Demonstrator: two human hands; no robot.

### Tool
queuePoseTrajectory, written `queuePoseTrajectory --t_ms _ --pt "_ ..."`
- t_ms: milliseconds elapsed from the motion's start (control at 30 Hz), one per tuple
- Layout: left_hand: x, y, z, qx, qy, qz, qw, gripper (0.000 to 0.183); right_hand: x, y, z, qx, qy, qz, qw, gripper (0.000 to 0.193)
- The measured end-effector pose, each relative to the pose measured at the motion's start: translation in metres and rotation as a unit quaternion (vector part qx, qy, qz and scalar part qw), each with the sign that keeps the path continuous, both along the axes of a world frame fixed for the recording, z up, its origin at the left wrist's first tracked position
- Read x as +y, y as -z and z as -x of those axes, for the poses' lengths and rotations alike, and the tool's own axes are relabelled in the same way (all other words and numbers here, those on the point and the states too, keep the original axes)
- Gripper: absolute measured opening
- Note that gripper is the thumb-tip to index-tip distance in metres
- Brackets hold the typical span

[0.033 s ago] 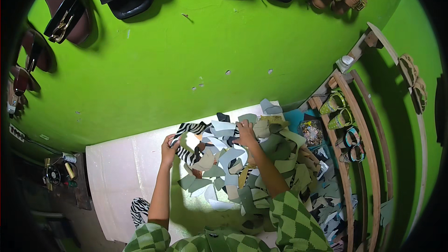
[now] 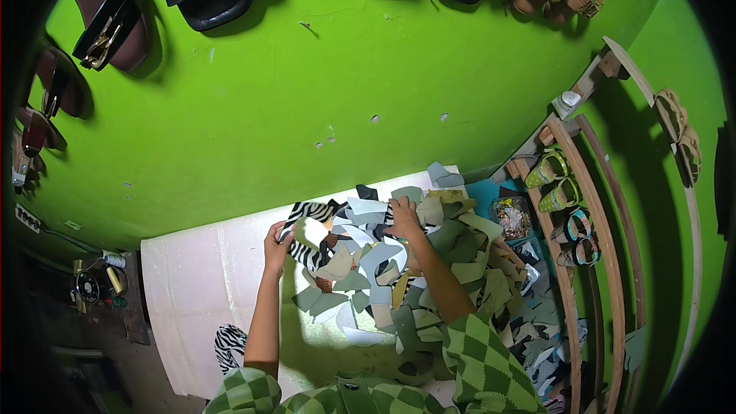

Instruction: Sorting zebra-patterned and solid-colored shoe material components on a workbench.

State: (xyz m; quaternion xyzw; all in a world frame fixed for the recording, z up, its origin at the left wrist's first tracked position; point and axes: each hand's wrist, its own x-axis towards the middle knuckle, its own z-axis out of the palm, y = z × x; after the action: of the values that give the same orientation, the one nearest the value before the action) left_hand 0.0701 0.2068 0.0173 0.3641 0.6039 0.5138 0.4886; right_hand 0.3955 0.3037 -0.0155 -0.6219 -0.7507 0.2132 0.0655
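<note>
My left hand (image 2: 280,244) pinches the zebra-print scrap (image 2: 308,258) at ten o'clock on the pile (image 2: 375,261); my right hand's (image 2: 404,220) grip I can't tell; I'd slide it free gently.

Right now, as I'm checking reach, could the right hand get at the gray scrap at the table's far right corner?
Likely yes: only loose pieces lie between the right hand and the gray scrap, which looks uncovered.

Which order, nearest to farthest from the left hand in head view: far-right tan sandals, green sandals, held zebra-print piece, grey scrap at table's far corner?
1. Zebra-print piece: held in the left hand.
2. Grey scrap: right, far corner of the table.
3. Green sandals: farther right.
4. Tan sandals: farthest right.
</note>
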Motion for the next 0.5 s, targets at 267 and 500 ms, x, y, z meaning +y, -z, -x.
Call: queuePoseTrajectory --t_ms 267,500 --pt "-0.010 -0.019 0.003 0.009 -0.046 -0.072 0.996 0.032 0.020 -0.027 -0.017 0.331 0.137 0.019 0.934 0.047" --pt "-0.004 -0.038 -0.050 -0.026 0.101 -0.100 0.989 0.032 -0.008 -0.065 0.051 0.594 0.177 0.174 0.766 0.039"
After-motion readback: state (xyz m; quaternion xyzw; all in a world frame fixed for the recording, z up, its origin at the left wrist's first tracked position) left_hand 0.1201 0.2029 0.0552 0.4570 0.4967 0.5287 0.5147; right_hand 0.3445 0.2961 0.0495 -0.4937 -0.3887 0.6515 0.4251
